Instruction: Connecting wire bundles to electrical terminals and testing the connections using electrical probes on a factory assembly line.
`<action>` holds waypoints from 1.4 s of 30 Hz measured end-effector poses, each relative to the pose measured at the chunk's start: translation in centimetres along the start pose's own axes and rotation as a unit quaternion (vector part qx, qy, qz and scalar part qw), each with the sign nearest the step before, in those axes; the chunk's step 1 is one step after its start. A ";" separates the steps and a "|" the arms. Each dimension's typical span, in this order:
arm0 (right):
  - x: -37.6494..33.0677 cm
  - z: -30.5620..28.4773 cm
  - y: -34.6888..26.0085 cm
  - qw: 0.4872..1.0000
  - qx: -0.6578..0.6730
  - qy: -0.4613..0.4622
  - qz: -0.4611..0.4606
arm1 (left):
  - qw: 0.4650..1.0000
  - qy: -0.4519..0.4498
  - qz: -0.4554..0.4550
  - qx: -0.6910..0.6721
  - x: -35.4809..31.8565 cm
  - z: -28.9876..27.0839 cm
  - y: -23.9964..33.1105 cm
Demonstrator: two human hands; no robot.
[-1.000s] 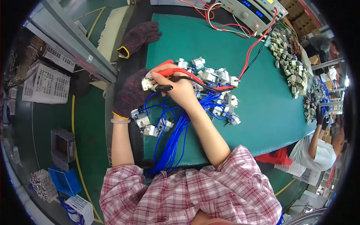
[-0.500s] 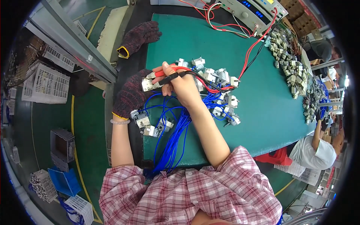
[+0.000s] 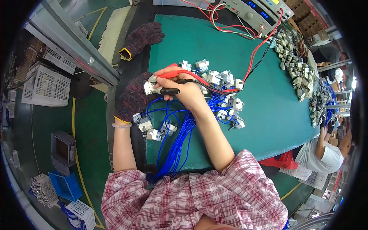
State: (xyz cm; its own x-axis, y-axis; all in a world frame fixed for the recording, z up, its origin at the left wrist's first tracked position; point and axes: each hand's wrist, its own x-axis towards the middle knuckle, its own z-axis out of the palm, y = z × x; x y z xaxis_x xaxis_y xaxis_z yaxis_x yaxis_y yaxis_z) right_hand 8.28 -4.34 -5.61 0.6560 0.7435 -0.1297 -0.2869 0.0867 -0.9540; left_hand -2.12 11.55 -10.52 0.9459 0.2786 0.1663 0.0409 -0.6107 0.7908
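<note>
My left hand (image 3: 133, 96), in a dark knitted glove with a yellow cuff, is closed on a small white boxy electrical part (image 3: 148, 87). My bare right hand (image 3: 188, 92) is closed on a red test clip (image 3: 175, 66) and a black test clip (image 3: 170, 91), against the part's right side. Whether the jaws grip its terminals is hidden by my fingers. Red and black leads run right from the clips. Similar white parts (image 3: 216, 78) lie beyond my right hand, and more (image 3: 153, 134) near my left wrist. A bundle of blue wires (image 3: 180, 134) trails toward me.
Leads run to a bench instrument (image 3: 251, 13) at the back right of the green mat (image 3: 268, 119). An empty dark glove (image 3: 142, 38) lies at the back left. Many white parts (image 3: 295, 69) are heaped along the right. A metal post (image 3: 76, 46) stands left; a co-worker (image 3: 322, 155) sits right.
My right thumb has come down and my fingers have re-gripped the clips. The black clip has swung lower, its handle now pointing right. The left hand and the white part have barely moved.
</note>
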 end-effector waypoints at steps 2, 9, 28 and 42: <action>-0.2 0.2 -0.9 1.000 -0.023 -0.001 0.010 | 0.998 0.014 0.047 0.049 0.0 -0.1 0.2; 0.1 0.4 0.5 0.997 -0.064 0.019 -0.048 | 0.998 -0.002 0.023 0.062 0.2 -0.3 1.4; -0.2 1.4 0.9 0.966 -0.203 -0.004 -0.161 | 1.000 -0.027 -0.006 -0.010 -0.2 -1.2 1.2; 1.8 -4.5 -6.6 0.979 0.040 0.097 -0.175 | 0.885 -0.137 0.026 0.444 -0.3 -5.2 6.3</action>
State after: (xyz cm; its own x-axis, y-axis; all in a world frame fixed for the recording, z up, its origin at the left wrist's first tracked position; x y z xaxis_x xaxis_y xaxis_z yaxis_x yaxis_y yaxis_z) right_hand 14.46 -6.58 -0.73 0.8421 0.5195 0.1444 -0.0694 0.3700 -0.9264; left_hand -3.87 11.48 -2.53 0.9915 0.1174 -0.0560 0.1171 -0.9931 -0.0076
